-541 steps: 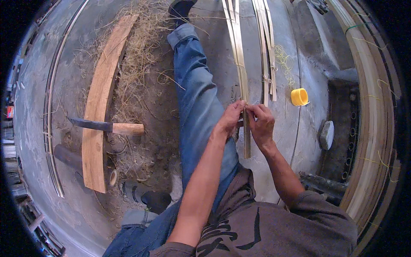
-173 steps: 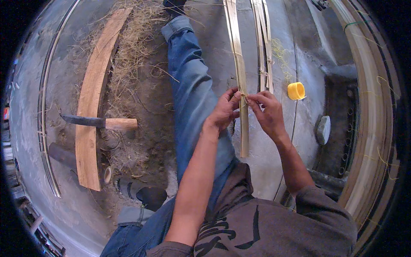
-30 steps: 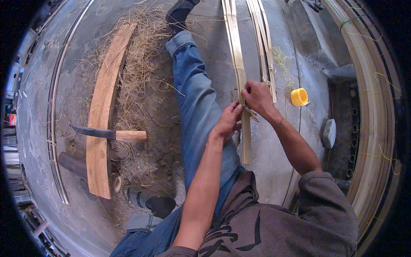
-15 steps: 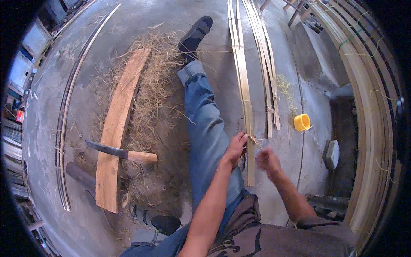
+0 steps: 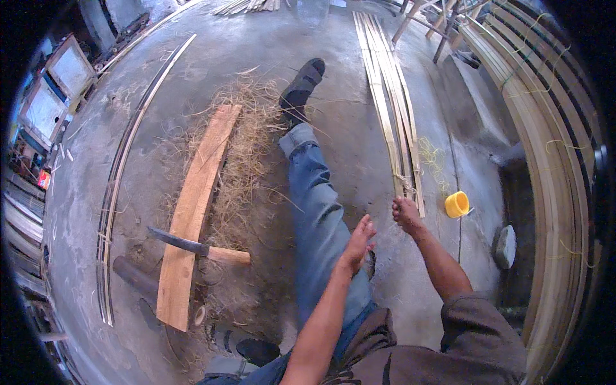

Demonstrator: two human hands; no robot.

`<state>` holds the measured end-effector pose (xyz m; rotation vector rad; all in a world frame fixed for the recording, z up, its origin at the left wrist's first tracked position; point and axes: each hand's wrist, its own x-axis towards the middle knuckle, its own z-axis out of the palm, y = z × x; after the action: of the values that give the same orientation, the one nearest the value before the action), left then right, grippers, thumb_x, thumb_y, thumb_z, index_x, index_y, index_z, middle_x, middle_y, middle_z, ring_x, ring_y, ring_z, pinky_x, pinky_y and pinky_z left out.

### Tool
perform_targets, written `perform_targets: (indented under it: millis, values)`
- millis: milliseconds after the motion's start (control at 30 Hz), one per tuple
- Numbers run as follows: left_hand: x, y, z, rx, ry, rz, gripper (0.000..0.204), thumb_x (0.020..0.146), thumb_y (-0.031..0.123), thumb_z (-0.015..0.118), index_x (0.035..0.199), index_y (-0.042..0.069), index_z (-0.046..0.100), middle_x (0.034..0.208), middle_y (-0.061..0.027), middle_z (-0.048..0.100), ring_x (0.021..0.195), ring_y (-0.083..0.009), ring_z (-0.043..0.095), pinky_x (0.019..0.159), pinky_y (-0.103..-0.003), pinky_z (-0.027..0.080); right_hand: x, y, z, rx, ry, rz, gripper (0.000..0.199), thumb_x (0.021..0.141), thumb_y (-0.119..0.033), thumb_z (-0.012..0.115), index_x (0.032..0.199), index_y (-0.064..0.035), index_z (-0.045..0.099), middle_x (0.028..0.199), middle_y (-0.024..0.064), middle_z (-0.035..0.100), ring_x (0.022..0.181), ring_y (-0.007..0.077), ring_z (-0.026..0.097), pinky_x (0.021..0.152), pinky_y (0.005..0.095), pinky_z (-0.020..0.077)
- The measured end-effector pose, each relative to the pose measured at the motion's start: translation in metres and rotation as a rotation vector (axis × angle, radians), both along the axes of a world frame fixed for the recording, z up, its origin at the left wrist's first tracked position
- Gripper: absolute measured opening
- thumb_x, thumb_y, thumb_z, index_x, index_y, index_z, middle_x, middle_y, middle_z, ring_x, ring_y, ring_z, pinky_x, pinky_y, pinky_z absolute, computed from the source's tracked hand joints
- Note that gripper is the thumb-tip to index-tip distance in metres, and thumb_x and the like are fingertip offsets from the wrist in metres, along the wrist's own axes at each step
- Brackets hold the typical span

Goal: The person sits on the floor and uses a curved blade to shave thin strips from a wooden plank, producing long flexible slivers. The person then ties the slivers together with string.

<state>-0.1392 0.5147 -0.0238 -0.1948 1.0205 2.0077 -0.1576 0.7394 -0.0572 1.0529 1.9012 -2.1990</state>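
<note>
Several long, pale bamboo strips [image 5: 387,90] lie side by side on the floor to the right of my outstretched leg, tied with thin fibre near their closest end. My right hand [image 5: 405,214] is closed around the near end of these strips; its fingers partly hide which ones it grips. Over my right thigh, my left hand [image 5: 359,244] is held with fingers apart and nothing in it. A gap of floor separates it from the strips.
A wooden plank [image 5: 199,199] lies left of my leg, with a curved machete [image 5: 192,246] across it. Shavings [image 5: 240,173] surround the plank. A yellow cup-like container [image 5: 457,205] stands beyond my right hand, near a stone [image 5: 505,247]. Long slats [image 5: 545,160] line the right side.
The tied strip has moved right, from beside my leg to the other strips. My left hand has let go of it and opened. My right hand has moved onto the near end.
</note>
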Motion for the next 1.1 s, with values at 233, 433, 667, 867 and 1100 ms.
perform_targets:
  millis: [233, 433, 667, 867, 1100]
  values:
    - [0.008, 0.012, -0.005, 0.038, 0.052, -0.076, 0.048, 0.095, 0.034, 0.043, 0.137, 0.014, 0.031, 0.131, -0.0052, 0.044, 0.115, -0.0168, 0.045, 0.093, -0.033, 0.036, 0.054, 0.065, -0.054, 1.280, -0.221, 0.284, 0.022, 0.083, -0.021, 0.056, 0.094, -0.0020, 0.054, 0.079, 0.0118, 0.058, 0.072, 0.0267, 0.058, 0.068, 0.0383, 0.0473]
    - [-0.001, -0.014, 0.010, 0.116, 0.087, -0.117, 0.046, 0.093, 0.036, 0.046, 0.132, 0.012, 0.038, 0.121, -0.0039, 0.050, 0.106, -0.0157, 0.051, 0.085, -0.031, 0.041, 0.079, -0.038, -0.035, 1.121, 0.135, 0.060, 0.026, 0.076, -0.007, 0.062, 0.100, -0.0016, 0.055, 0.089, 0.0109, 0.059, 0.084, 0.0227, 0.057, 0.077, 0.0337, 0.0451]
    - [-0.095, -0.208, 0.100, -0.402, 0.763, -0.201, 0.032, 0.091, 0.032, 0.049, 0.092, 0.003, 0.061, 0.081, -0.0056, 0.063, 0.074, -0.0132, 0.060, 0.064, -0.028, 0.049, -0.029, -0.196, 0.068, 0.697, 0.479, 0.259, 0.015, 0.084, -0.006, 0.054, 0.098, -0.0016, 0.055, 0.089, 0.0057, 0.056, 0.083, 0.0150, 0.053, 0.075, 0.0273, 0.0439]
    - [-0.095, -0.516, 0.115, -1.771, 1.064, -0.500, 0.026, 0.084, 0.028, 0.051, 0.092, 0.005, 0.060, 0.084, -0.0192, 0.062, 0.083, -0.0344, 0.061, 0.073, -0.044, 0.048, -0.058, -0.333, 0.032, 0.666, 0.619, 1.282, 0.039, 0.075, -0.011, 0.068, 0.110, -0.0036, 0.051, 0.097, 0.0140, 0.057, 0.090, 0.0282, 0.057, 0.079, 0.0345, 0.0458]
    - [0.024, -0.732, 0.090, -2.156, 0.295, -0.341, 0.022, 0.079, 0.023, 0.057, 0.092, 0.007, 0.062, 0.093, -0.0181, 0.063, 0.089, -0.0335, 0.060, 0.078, -0.044, 0.047, -0.034, -0.407, -0.040, 0.841, 0.638, 1.339, 0.062, 0.066, -0.011, 0.075, 0.119, -0.0055, 0.044, 0.108, 0.0184, 0.051, 0.098, 0.0381, 0.050, 0.084, 0.0427, 0.0434]
